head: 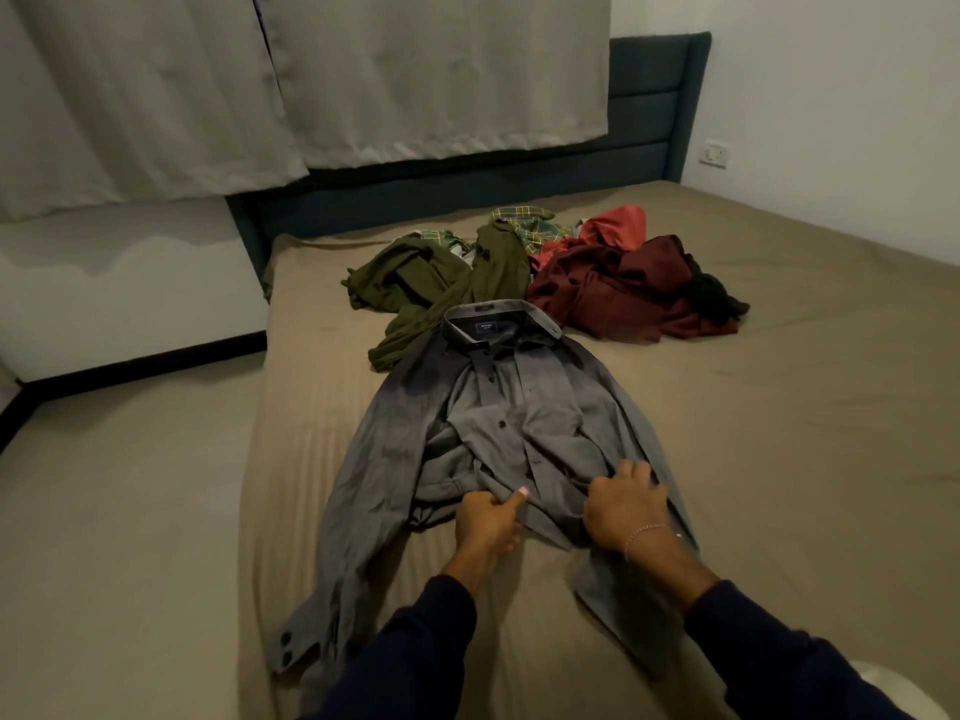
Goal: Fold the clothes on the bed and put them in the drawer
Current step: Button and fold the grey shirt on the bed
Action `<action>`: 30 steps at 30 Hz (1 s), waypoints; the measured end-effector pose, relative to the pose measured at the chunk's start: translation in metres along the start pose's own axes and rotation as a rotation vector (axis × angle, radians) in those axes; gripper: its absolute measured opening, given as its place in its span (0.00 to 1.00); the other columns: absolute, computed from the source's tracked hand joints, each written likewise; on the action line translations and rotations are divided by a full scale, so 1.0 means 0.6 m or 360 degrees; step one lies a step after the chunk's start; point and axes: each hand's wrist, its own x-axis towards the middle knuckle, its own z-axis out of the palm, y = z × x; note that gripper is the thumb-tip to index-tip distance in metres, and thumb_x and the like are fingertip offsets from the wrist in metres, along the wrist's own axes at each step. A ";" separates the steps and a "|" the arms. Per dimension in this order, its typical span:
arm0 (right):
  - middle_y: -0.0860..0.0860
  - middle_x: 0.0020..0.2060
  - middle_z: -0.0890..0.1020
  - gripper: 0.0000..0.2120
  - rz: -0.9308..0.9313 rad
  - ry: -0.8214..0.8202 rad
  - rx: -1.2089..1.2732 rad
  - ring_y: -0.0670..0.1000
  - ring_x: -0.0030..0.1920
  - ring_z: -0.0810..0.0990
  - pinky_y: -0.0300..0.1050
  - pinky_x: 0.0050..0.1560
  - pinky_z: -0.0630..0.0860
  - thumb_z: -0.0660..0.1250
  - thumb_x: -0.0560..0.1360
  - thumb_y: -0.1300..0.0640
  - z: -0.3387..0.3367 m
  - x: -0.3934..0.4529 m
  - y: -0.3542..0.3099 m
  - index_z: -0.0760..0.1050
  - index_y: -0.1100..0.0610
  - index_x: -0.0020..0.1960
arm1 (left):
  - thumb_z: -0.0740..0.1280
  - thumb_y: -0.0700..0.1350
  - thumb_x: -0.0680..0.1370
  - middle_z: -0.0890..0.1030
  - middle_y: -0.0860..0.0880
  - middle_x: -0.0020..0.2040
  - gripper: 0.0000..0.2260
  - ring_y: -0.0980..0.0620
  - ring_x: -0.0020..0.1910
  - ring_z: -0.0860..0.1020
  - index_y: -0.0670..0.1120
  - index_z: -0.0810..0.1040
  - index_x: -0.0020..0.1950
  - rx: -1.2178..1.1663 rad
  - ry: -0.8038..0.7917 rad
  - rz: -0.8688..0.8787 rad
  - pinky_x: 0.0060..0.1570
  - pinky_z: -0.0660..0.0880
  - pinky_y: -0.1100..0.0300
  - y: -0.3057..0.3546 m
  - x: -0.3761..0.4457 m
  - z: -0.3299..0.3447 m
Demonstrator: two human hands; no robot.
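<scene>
Nearest: my two hands at the hem of the shirt [498, 439]. My left hand [488, 522] pinches a fold of hem cloth between thumb and fingers. My right hand [626, 504] has its fingers curled into the bunched cloth just right of it, gripping.

Shirt: grey, buttoned, lying on the bed [779, 407] face up, collar far, hem near; left sleeve [332, 537] trailing near-left with its cuff at the near edge; the front rumpled.

Handling, as I judge: light, limp, no stiffness save collar and cuffs; it will sag and crease wherever unsupported. Best taken at hem corners or shoulder seams and drawn taut before folding.

Far: pile [545, 272] of unfolded clothes, olive at left, maroon and red at right, a plaid piece behind. No drawer in view.
</scene>
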 end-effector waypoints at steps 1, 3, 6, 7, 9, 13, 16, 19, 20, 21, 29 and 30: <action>0.61 0.72 0.64 0.18 0.0000 0.0035 -0.0036 0.64 0.74 0.58 0.67 0.74 0.56 0.58 0.82 0.48 -0.006 -0.004 -0.010 0.71 0.55 0.68 | 0.73 0.51 0.78 0.84 0.44 0.35 0.13 0.44 0.32 0.84 0.42 0.81 0.40 0.0031 0.0010 0.0020 0.33 0.83 0.52 0.002 0.001 0.005; 0.62 0.74 0.62 0.24 -0.0151 0.0253 0.0012 0.64 0.76 0.58 0.65 0.76 0.54 0.61 0.81 0.45 -0.006 -0.008 -0.032 0.66 0.56 0.72 | 0.71 0.46 0.79 0.84 0.44 0.36 0.10 0.46 0.29 0.82 0.41 0.80 0.42 0.0012 -0.0038 0.0002 0.32 0.82 0.52 0.004 0.004 0.005; 0.59 0.65 0.73 0.25 -0.0440 0.0609 0.0252 0.60 0.67 0.71 0.55 0.68 0.69 0.66 0.77 0.43 0.013 -0.005 -0.067 0.70 0.56 0.68 | 0.71 0.43 0.79 0.84 0.42 0.41 0.08 0.47 0.31 0.82 0.38 0.79 0.51 -0.0107 -0.0373 -0.0145 0.32 0.81 0.56 0.008 -0.004 -0.030; 0.58 0.62 0.75 0.24 -0.0458 0.0619 0.0305 0.59 0.63 0.74 0.52 0.63 0.73 0.67 0.77 0.43 0.023 -0.002 -0.075 0.70 0.56 0.67 | 0.72 0.43 0.79 0.85 0.41 0.43 0.10 0.47 0.33 0.83 0.37 0.80 0.53 -0.0101 -0.0478 -0.0173 0.35 0.82 0.56 0.007 -0.007 -0.049; 0.57 0.60 0.75 0.23 -0.0393 0.0519 0.0395 0.58 0.60 0.76 0.50 0.58 0.77 0.66 0.78 0.46 0.045 0.007 -0.080 0.69 0.57 0.67 | 0.74 0.43 0.77 0.86 0.41 0.47 0.12 0.46 0.38 0.85 0.37 0.81 0.56 -0.0061 -0.0625 -0.0187 0.39 0.82 0.56 0.002 -0.015 -0.090; 0.55 0.48 0.80 0.08 -0.0367 0.0439 0.0610 0.52 0.42 0.78 0.46 0.46 0.79 0.61 0.79 0.57 0.068 0.010 -0.071 0.70 0.57 0.57 | 0.76 0.40 0.74 0.83 0.44 0.37 0.09 0.50 0.32 0.81 0.42 0.78 0.39 0.0161 -0.0629 -0.0302 0.36 0.79 0.58 -0.002 -0.021 -0.160; 0.49 0.38 0.76 0.03 -0.0360 0.0434 0.0741 0.46 0.35 0.73 0.35 0.35 0.70 0.63 0.77 0.58 0.069 0.004 -0.065 0.70 0.53 0.45 | 0.82 0.46 0.68 0.77 0.47 0.36 0.18 0.51 0.34 0.78 0.45 0.72 0.39 0.0811 -0.0252 -0.0086 0.32 0.74 0.59 -0.002 -0.015 -0.169; 0.47 0.30 0.76 0.09 -0.0347 0.0434 0.1013 0.43 0.30 0.74 0.32 0.30 0.69 0.67 0.75 0.58 0.076 0.001 -0.062 0.74 0.52 0.37 | 0.78 0.47 0.70 0.73 0.52 0.39 0.17 0.52 0.39 0.74 0.48 0.69 0.42 0.1102 0.0123 0.0389 0.33 0.67 0.61 0.001 -0.038 -0.132; 0.47 0.29 0.78 0.10 -0.0359 0.0411 0.1121 0.43 0.30 0.76 0.32 0.33 0.72 0.68 0.76 0.58 0.079 -0.001 -0.063 0.76 0.52 0.36 | 0.75 0.45 0.72 0.72 0.52 0.38 0.14 0.53 0.37 0.73 0.47 0.69 0.41 0.1064 0.0156 0.0541 0.31 0.67 0.62 0.000 -0.045 -0.115; 0.47 0.29 0.79 0.10 -0.0377 0.0387 0.1202 0.43 0.31 0.77 0.30 0.35 0.73 0.69 0.77 0.58 0.080 -0.004 -0.063 0.77 0.52 0.37 | 0.73 0.43 0.74 0.74 0.51 0.37 0.11 0.53 0.36 0.74 0.46 0.70 0.40 0.1068 0.0188 0.0672 0.31 0.70 0.61 -0.001 -0.050 -0.099; 0.49 0.33 0.82 0.08 -0.0285 0.0294 0.1805 0.45 0.36 0.81 0.36 0.40 0.77 0.72 0.77 0.54 0.096 -0.008 -0.055 0.79 0.54 0.41 | 0.77 0.42 0.70 0.77 0.44 0.43 0.10 0.45 0.40 0.77 0.46 0.76 0.43 0.1750 0.0292 0.1201 0.27 0.67 0.57 -0.046 -0.050 -0.052; 0.49 0.34 0.83 0.06 -0.0236 0.0223 0.1920 0.46 0.37 0.82 0.40 0.42 0.79 0.72 0.77 0.55 0.097 -0.008 -0.055 0.79 0.55 0.43 | 0.75 0.43 0.72 0.78 0.43 0.46 0.07 0.44 0.44 0.78 0.45 0.78 0.43 0.1817 0.0285 0.1219 0.29 0.70 0.56 -0.053 -0.044 -0.048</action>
